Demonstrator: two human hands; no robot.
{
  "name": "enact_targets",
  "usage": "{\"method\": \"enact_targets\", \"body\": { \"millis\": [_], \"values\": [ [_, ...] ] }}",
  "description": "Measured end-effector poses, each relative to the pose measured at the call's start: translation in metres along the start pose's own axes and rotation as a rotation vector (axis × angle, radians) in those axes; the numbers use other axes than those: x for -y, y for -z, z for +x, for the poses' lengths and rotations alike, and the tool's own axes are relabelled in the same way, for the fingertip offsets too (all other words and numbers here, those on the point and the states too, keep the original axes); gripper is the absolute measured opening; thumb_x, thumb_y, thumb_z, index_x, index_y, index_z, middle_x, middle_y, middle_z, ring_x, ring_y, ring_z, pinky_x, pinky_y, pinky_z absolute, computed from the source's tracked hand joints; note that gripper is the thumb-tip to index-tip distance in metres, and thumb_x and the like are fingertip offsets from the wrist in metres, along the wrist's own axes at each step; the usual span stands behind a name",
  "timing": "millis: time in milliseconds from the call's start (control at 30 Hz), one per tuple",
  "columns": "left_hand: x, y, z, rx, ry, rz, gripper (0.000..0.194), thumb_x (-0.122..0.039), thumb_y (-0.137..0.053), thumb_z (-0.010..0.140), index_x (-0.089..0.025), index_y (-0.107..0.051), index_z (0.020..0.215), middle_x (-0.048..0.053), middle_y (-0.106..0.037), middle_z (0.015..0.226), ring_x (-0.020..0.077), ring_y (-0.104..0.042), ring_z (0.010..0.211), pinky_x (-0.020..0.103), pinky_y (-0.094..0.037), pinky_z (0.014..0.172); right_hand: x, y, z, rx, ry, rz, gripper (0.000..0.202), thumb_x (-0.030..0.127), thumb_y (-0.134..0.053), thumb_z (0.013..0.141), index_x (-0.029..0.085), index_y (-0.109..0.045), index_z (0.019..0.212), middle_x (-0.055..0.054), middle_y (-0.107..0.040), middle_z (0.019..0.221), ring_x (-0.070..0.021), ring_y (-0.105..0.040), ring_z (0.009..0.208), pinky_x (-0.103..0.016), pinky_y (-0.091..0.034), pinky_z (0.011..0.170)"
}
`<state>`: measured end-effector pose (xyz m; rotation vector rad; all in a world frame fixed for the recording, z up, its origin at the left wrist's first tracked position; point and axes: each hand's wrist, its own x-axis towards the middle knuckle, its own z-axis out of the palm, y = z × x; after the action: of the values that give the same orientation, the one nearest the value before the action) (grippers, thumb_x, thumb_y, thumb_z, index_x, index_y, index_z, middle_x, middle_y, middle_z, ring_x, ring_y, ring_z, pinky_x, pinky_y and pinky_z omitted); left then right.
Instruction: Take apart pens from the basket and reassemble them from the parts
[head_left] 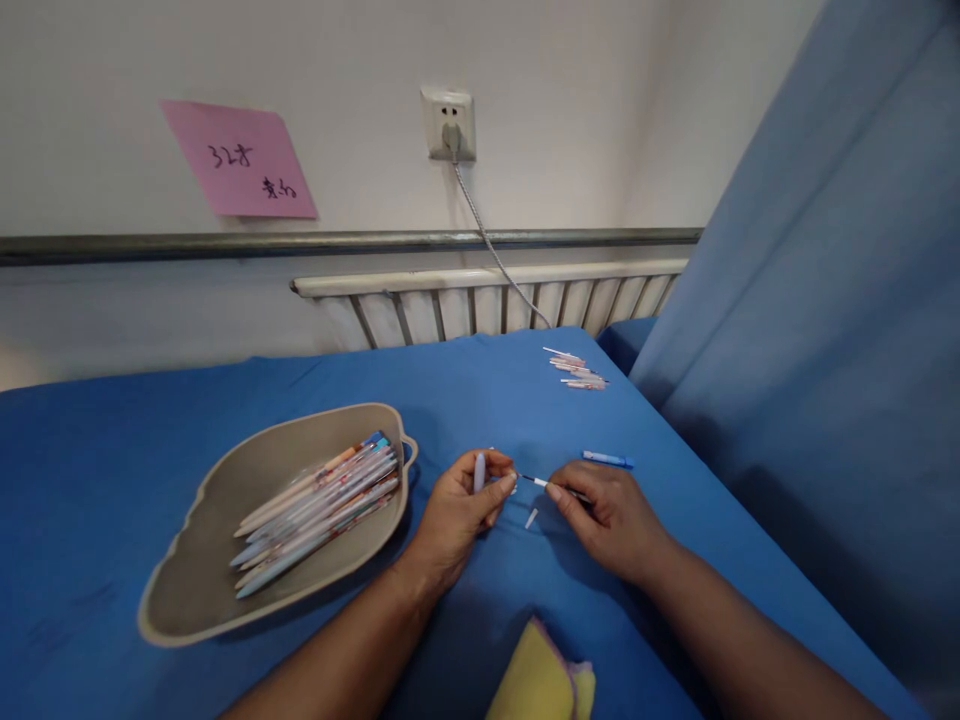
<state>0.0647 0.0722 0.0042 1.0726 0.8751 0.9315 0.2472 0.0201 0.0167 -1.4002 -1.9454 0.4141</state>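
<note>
My left hand (469,495) is closed around a pale lilac pen barrel (479,472), whose rounded end sticks up past the thumb. Its fingertips also pinch at something small that I cannot make out. Between thumb and fingers, my right hand (611,515) grips a thin pen refill (538,482), white with a dark tip pointing at the left fingertips. On the blue cloth between the hands lies a small pale cone-shaped pen tip (532,518). Just beyond the right hand rests a blue pen part (607,459).
A beige basket (169,610) with several pens (322,510) stands to the left. Thin pale sticks (576,370) lie at the far right of the blue-covered table (465,390). A yellow cloth (536,680) is at the near edge. A blue curtain (810,300) hangs at right.
</note>
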Motion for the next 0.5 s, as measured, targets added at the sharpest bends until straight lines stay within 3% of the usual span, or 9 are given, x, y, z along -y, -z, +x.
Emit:
{"method": "enact_targets", "body": {
  "millis": [500],
  "values": [
    [0.0001, -0.0027, -0.0022, -0.067, -0.109, 0.132, 0.029, -0.023, -0.072, 0.07, -0.016, -0.055, 0.093, -0.002, -0.059, 0.078, 0.0035, -0.044, 0.048, 0.015, -0.035, 0.041, -0.0041, -0.008, -0.0007, 0.057, -0.039, 0.057, 0.024, 0.028, -0.043, 0.091, 0.019, -0.058, 0.076, 0.001, -0.058, 0.067, -0.0122, -0.052, 0.063, -0.024, -0.034, 0.06]
  ]
}}
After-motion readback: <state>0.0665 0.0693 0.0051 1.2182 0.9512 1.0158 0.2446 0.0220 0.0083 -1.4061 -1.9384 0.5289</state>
